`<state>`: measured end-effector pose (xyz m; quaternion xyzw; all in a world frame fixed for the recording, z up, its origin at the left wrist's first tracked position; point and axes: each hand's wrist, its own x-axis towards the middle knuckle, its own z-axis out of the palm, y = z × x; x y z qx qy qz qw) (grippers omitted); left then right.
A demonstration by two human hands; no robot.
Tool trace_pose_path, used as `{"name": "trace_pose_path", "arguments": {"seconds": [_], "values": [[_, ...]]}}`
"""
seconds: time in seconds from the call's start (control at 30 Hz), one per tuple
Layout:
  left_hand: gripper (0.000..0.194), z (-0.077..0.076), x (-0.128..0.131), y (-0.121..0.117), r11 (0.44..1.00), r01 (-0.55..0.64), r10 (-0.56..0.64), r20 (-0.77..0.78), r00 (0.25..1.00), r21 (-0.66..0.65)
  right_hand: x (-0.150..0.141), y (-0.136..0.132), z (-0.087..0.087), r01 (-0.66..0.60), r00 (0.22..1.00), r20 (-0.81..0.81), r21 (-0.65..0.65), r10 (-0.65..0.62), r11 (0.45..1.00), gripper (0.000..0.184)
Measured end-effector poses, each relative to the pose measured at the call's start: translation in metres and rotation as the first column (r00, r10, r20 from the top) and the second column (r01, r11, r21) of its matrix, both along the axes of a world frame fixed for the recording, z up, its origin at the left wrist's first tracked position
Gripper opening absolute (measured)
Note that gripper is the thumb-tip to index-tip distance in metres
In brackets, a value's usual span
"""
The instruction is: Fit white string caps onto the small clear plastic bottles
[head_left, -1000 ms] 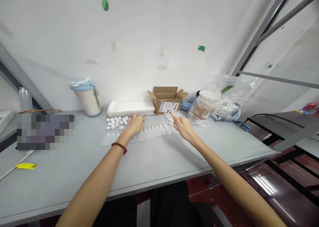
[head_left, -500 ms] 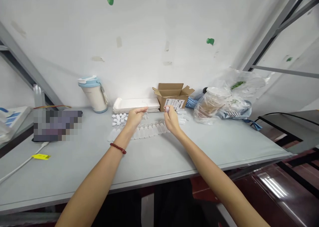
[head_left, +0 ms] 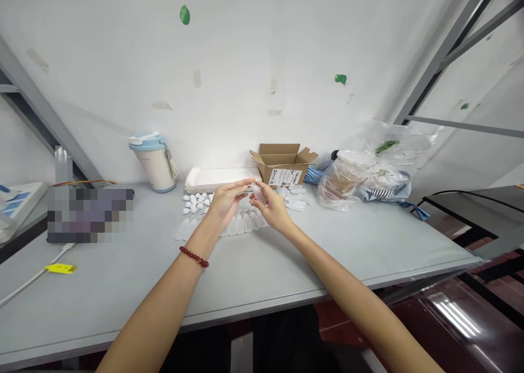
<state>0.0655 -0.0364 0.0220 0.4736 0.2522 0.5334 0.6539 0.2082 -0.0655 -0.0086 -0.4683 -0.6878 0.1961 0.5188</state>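
Observation:
In front of the stacked trays my two hands meet at the fingertips. My right hand (head_left: 275,209) is closed on a small translucent white piece (head_left: 258,194), its thumb and fingers pinching the sides. The fingertips of my left hand (head_left: 224,202) close at the top of that same piece; any thread between them is too fine to make out. Below, a row of similar translucent pieces (head_left: 244,224) lies on the table, partly hidden by my hands. Small white chunky pieces (head_left: 195,202) are heaped left of my left hand. More clear pieces (head_left: 296,205) lie right of my right hand.
Behind my hands are stacked white trays (head_left: 223,175) and an open cardboard box (head_left: 281,168). A tumbler (head_left: 154,164) stands to the left, near a pixelated device (head_left: 90,214) and a white cable (head_left: 28,277). Bagged cup (head_left: 346,182) and blue cloth (head_left: 403,184) sit right.
My hands were apart; they have come together, the right moving left with the small piece. A thin pale thread near my left hand no longer shows clearly. The view has tilted slightly up.

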Motion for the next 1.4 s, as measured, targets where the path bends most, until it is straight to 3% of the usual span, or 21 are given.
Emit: {"name": "trace_pose_path", "arguments": {"seconds": [0.23,0.53,0.97,1.13,1.4], "values": [[0.022,-0.001,0.006,-0.004,0.997,-0.064,0.064,0.010,0.998,0.050,-0.001,-0.003,0.003,-0.068,0.991,-0.125,-0.086,0.057,0.994,0.048],[0.026,-0.004,0.012,-0.012,0.961,-0.105,0.168,-0.236,0.957,0.255,-0.001,-0.002,0.003,-0.059,0.978,-0.204,-0.076,0.042,0.995,0.046],[0.025,-0.009,0.013,-0.013,0.889,-0.081,0.280,-0.396,0.874,0.451,0.001,0.001,0.003,-0.050,0.925,-0.378,-0.052,0.027,0.997,0.033],[0.025,-0.007,0.015,-0.015,0.905,-0.135,0.304,-0.392,0.869,0.403,-0.002,-0.001,0.004,-0.056,0.921,-0.389,-0.093,0.015,0.994,0.031],[0.025,-0.004,0.015,-0.014,0.936,-0.165,0.279,-0.370,0.886,0.312,-0.005,-0.006,0.003,-0.064,0.981,-0.184,-0.058,0.052,0.996,0.025]]}}
